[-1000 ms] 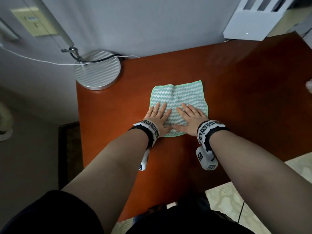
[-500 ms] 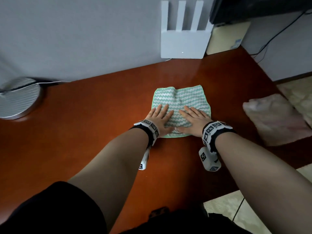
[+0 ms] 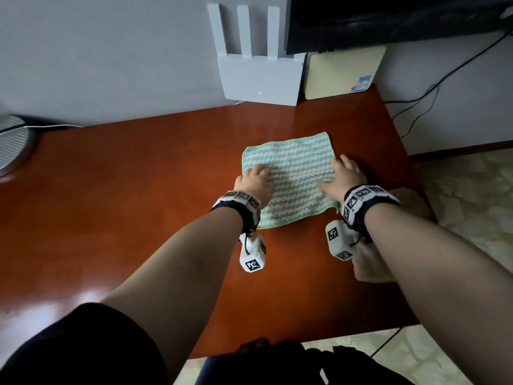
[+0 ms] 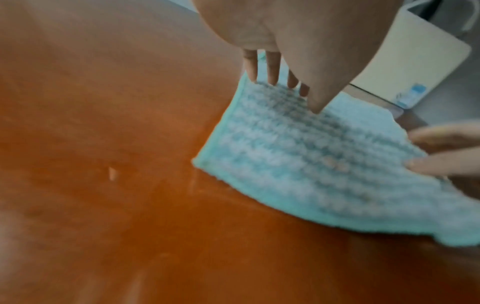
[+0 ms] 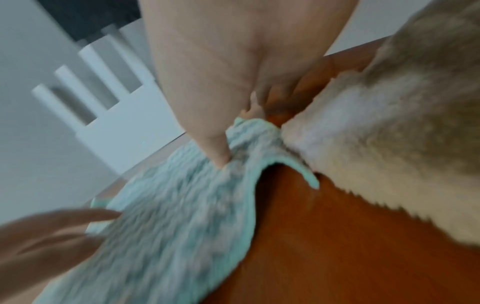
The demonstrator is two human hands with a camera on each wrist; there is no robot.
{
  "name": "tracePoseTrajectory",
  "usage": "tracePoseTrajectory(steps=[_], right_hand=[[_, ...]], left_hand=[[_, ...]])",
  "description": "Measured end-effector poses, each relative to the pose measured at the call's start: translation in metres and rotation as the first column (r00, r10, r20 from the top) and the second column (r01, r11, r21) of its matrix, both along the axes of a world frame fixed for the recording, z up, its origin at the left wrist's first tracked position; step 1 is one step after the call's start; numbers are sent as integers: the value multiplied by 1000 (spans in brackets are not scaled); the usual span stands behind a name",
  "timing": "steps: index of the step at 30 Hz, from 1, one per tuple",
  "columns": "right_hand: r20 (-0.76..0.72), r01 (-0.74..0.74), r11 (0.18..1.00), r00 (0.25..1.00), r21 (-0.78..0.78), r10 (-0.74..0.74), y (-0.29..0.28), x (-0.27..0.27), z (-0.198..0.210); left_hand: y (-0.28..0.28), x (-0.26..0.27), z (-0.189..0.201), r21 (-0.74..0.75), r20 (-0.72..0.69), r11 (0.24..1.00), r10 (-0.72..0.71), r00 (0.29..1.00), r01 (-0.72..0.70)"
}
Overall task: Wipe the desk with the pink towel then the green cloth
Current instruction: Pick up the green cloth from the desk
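Observation:
The green-and-white zigzag cloth (image 3: 288, 176) (image 4: 298, 164) (image 5: 168, 226) lies spread on the red-brown desk (image 3: 138, 204), right of centre. My left hand (image 3: 254, 177) presses its left side; the left wrist view shows the fingers (image 4: 272, 70) straight, tips on the cloth. My right hand (image 3: 344, 173) rests on the cloth's right edge, thumb (image 5: 221, 156) pushing into the fabric, which ruffles there. The pink towel (image 3: 412, 202) (image 5: 389, 133) lies at the desk's right edge, partly hidden under my right forearm and touching the cloth's corner.
A white router (image 3: 258, 76) and a beige box (image 3: 344, 70) stand against the back wall, with a dark screen (image 3: 388, 18) above. A round silver base (image 3: 11, 145) sits at the far left. Cables (image 3: 416, 107) hang beyond the desk's right edge.
My hands have moved apart, from side by side on the cloth's near half to its left and right sides. The cloth has slid right, up to the pink towel. The head view swung right.

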State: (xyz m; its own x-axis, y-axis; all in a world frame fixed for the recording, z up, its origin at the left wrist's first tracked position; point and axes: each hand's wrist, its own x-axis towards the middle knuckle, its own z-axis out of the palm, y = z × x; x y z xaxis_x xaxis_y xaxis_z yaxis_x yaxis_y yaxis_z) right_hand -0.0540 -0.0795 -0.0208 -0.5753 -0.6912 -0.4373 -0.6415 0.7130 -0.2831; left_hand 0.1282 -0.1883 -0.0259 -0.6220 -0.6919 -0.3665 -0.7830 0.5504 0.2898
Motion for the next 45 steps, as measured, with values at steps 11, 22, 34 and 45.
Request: tracePoseTrajectory(steps=[11,22,34,45], right_hand=[[200,368,929,914,-44,-353,-23,-6,23],[505,561,751,787,-348,-355,-51,-15,114],[308,550,696,835,-461,-456,-39,-25,145],[492,590,729,777,-347,-394,-20,-80,125]], left_hand=[[-27,-13,6,229,69,740,636,769,-632],[-92,-5,95,617,-470,698,697,542,-363],[-99,-27,125,348,-422,875,467,777,-336],[-27,-96,139,475,-370,765,623,690,-436]])
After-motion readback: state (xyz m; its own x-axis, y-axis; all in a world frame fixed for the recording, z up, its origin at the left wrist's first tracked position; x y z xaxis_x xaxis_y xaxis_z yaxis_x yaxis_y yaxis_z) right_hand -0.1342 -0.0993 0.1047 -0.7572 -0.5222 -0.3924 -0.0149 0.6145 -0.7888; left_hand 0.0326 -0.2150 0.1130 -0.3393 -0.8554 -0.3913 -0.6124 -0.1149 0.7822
